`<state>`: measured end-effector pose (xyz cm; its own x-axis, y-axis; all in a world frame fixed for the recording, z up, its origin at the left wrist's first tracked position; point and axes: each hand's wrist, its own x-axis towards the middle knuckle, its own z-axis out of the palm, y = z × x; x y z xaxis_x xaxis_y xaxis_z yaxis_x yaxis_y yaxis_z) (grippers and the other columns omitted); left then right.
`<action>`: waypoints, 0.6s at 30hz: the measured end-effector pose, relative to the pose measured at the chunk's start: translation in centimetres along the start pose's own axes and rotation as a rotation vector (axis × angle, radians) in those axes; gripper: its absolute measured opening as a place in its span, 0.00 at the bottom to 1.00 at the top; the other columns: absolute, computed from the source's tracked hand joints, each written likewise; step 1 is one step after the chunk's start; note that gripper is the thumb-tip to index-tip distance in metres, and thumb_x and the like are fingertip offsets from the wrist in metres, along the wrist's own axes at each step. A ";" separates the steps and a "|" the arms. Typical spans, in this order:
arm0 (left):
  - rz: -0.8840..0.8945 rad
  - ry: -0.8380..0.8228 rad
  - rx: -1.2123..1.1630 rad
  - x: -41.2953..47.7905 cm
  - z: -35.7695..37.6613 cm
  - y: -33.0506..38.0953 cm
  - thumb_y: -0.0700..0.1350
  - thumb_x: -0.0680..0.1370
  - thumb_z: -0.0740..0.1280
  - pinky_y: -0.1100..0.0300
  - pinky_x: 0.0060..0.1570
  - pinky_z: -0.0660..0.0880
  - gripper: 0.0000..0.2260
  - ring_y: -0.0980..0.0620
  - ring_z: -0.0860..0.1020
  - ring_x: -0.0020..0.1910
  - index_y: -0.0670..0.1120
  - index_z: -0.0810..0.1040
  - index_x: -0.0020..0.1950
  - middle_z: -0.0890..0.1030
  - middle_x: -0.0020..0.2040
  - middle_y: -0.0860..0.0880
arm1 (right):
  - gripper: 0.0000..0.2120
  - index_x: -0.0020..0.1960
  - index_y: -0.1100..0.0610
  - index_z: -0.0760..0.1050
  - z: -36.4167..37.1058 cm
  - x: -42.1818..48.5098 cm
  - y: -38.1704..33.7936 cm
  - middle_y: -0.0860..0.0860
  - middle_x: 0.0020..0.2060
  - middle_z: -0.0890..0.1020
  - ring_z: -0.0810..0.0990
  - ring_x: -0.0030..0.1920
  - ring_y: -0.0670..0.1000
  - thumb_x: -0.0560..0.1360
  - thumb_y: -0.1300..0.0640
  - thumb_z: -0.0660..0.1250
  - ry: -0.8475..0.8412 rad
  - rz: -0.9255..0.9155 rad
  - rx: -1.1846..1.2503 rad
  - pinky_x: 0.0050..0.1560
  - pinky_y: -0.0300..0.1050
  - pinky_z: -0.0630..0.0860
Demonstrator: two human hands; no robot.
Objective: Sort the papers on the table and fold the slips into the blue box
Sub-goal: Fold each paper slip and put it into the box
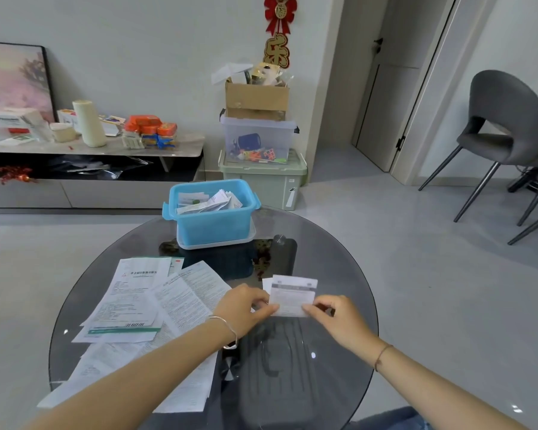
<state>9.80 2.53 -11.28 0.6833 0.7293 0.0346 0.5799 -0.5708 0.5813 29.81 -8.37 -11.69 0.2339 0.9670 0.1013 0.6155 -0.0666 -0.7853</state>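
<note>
Head view, both hands, left hand (246,305), right hand (336,318), pinching a slip (292,294); blue box (212,218) beyond, papers (131,305) left

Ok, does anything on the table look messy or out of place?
Yes. The papers on the left lie fanned and crooked, the nearest ones hanging over the table edge. In the blue box, slips poke up unevenly. The slip held by the left hand and right hand looks fine.

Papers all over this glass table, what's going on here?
A person is sorting them. The left hand and right hand pinch a small printed slip by its lower corners, over the table. The blue box at the far edge already holds folded papers. Larger sheets lie spread on the left.
</note>
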 end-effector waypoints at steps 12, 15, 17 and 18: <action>0.123 0.074 0.223 -0.5 -0.4 0.9 0.54 0.78 0.65 0.58 0.69 0.64 0.18 0.54 0.69 0.67 0.53 0.74 0.67 0.73 0.68 0.54 | 0.11 0.33 0.50 0.76 1.5 3.4 -0.2 0.45 0.27 0.77 0.73 0.29 0.43 0.71 0.52 0.74 0.062 0.258 -0.073 0.34 0.39 0.68; 0.230 -0.109 0.327 -1.3 -0.5 1.4 0.67 0.75 0.49 0.60 0.69 0.61 0.31 0.52 0.70 0.68 0.51 0.73 0.69 0.75 0.67 0.51 | 0.12 0.31 0.50 0.75 1.6 3.7 -0.2 0.45 0.26 0.78 0.73 0.28 0.43 0.71 0.52 0.73 0.068 0.282 -0.089 0.34 0.39 0.68; 0.221 -0.164 0.369 -1.9 -0.6 1.6 0.72 0.71 0.41 0.61 0.68 0.60 0.40 0.52 0.68 0.68 0.51 0.68 0.72 0.73 0.69 0.50 | 0.12 0.32 0.49 0.74 1.6 3.8 -0.4 0.45 0.26 0.78 0.73 0.27 0.42 0.71 0.52 0.73 0.068 0.275 -0.097 0.32 0.38 0.67; 0.215 -0.179 0.368 -2.1 -0.7 1.8 0.73 0.69 0.39 0.62 0.69 0.58 0.42 0.52 0.66 0.70 0.51 0.66 0.73 0.71 0.70 0.50 | 0.12 0.32 0.49 0.74 1.6 3.7 -0.5 0.45 0.25 0.78 0.73 0.27 0.42 0.71 0.52 0.73 0.072 0.271 -0.094 0.33 0.39 0.68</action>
<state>9.12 0.22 -9.77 0.8526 0.5213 -0.0371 0.5132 -0.8217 0.2480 29.16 -4.31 -11.94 0.4500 0.8911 -0.0586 0.5893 -0.3456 -0.7303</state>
